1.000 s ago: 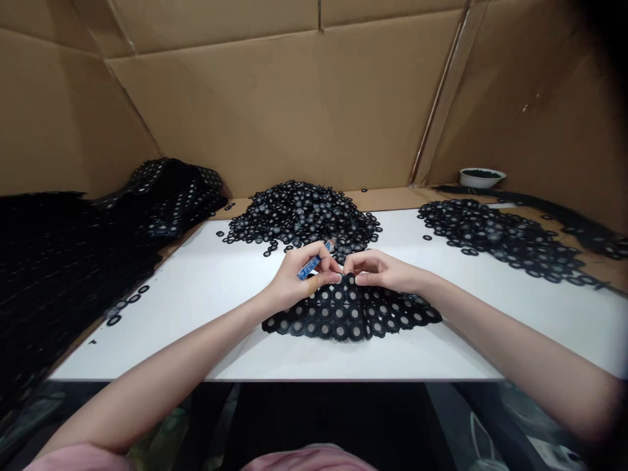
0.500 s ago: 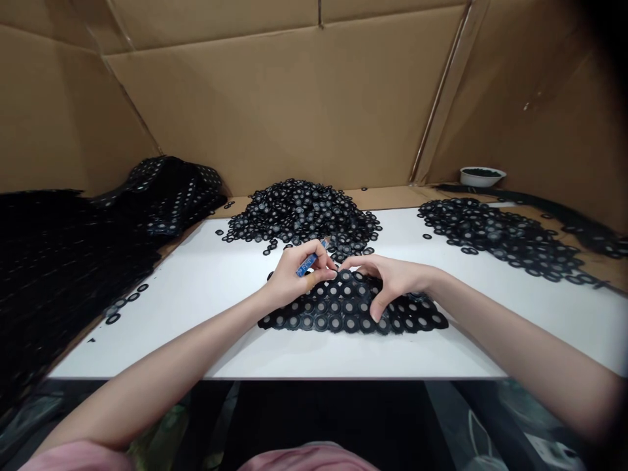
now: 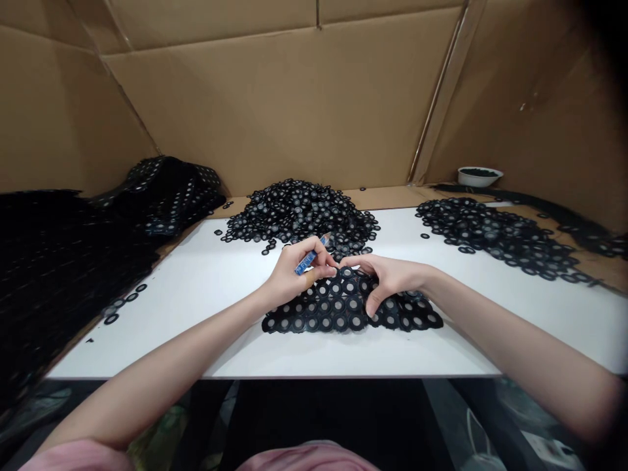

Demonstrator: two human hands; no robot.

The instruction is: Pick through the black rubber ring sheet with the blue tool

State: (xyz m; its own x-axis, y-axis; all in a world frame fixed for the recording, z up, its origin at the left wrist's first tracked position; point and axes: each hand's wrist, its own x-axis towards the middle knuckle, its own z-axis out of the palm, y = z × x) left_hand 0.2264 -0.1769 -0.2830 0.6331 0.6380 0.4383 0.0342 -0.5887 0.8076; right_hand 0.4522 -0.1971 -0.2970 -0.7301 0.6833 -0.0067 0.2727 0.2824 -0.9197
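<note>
A sheet of joined black rings (image 3: pixel 326 322) with pale grey centres lies on the white board, its far edge raised in the middle. My left hand (image 3: pixel 294 268) is closed round a short blue pencil-like tool (image 3: pixel 306 263) with a pointed wood-coloured tip aimed away from me. Its thumb and fingertip pinch at the sheet's top edge. On the right half of the sheet, my right hand (image 3: pixel 392 278) grips it, thumb on the near face and fingers behind the far edge. Both hands' fingertips almost meet at the top; what lies between them is too small to make out.
Behind the sheet rises a heap of loose black rings (image 3: pixel 299 212). Another pile of rings (image 3: pixel 495 232) spreads at right, near a white bowl (image 3: pixel 479 176). Black ring sheets (image 3: pixel 167 190) are stacked at left. Cardboard walls (image 3: pixel 275 104) enclose the white board (image 3: pixel 235 356).
The right thumb has shifted slightly left and up, and the sheet's right half has bent under it. The blue tool has tilted slightly. Both hands keep their hold.
</note>
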